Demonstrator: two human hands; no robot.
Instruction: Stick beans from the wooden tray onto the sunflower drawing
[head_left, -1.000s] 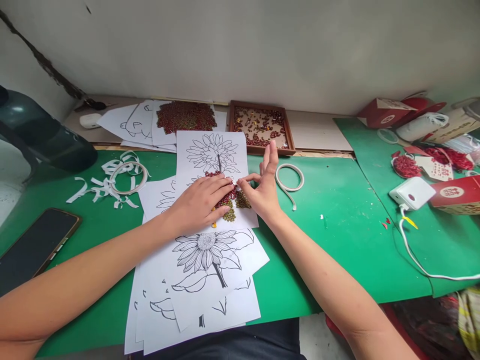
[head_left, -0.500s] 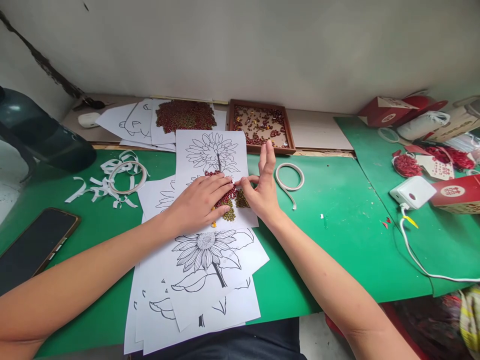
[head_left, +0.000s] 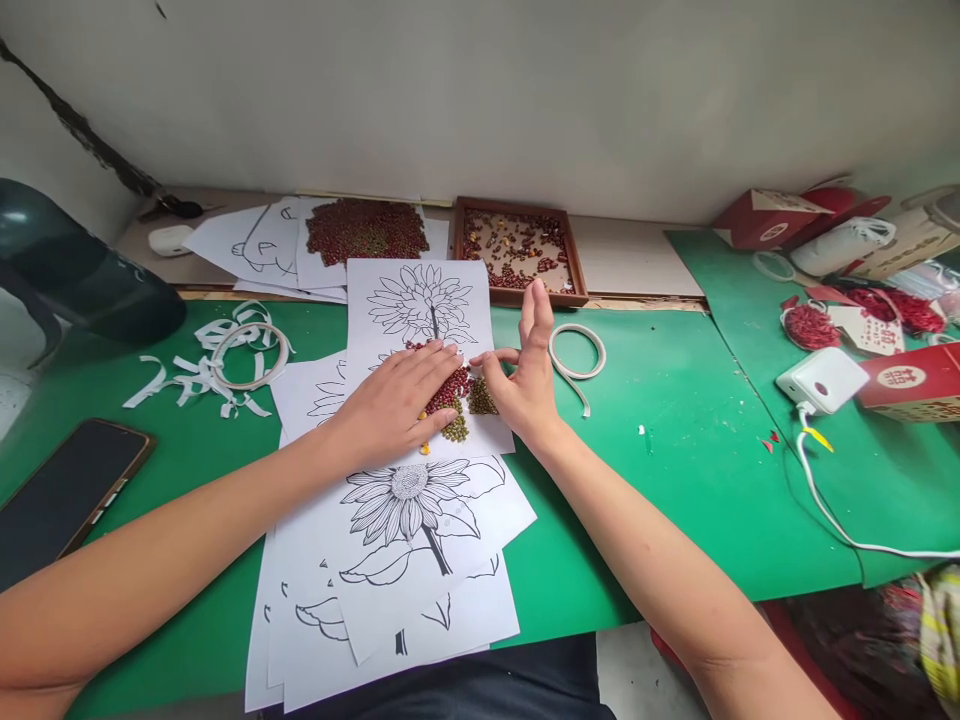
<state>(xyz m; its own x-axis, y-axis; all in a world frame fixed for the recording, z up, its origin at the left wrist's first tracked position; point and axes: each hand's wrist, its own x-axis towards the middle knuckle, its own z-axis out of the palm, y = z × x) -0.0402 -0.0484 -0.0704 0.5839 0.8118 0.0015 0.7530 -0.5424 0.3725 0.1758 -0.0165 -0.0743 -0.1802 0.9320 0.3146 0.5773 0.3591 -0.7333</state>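
A white sheet with a printed flower outline [head_left: 375, 285] lies on top of several other flower drawings [head_left: 409, 520]. Red beans [head_left: 448, 393] and green beans [head_left: 455, 428] are gathered on its lower half, with a yellow kernel [head_left: 425, 449] at the near edge. My left hand [head_left: 401, 400] rests flat across the sheet, fingers stretched out and partly covering the red beans. From the right, my right hand [head_left: 529, 385] reaches to the beans with thumb and index finger pinched and the other fingers raised. Whatever sits in that pinch is too small to make out.
Behind the sheets stand a brown tray [head_left: 580, 265] of loose beans and a bean-covered picture [head_left: 367, 232]. Tape rolls [head_left: 603, 352] lie on both sides, the left one among paper strips [head_left: 157, 382]. A phone [head_left: 71, 490], dark bottle [head_left: 82, 265] and white charger [head_left: 823, 382] lie farther out.
The whole view has shifted very slightly. Both hands keep nearly the same place and pose over the beans.
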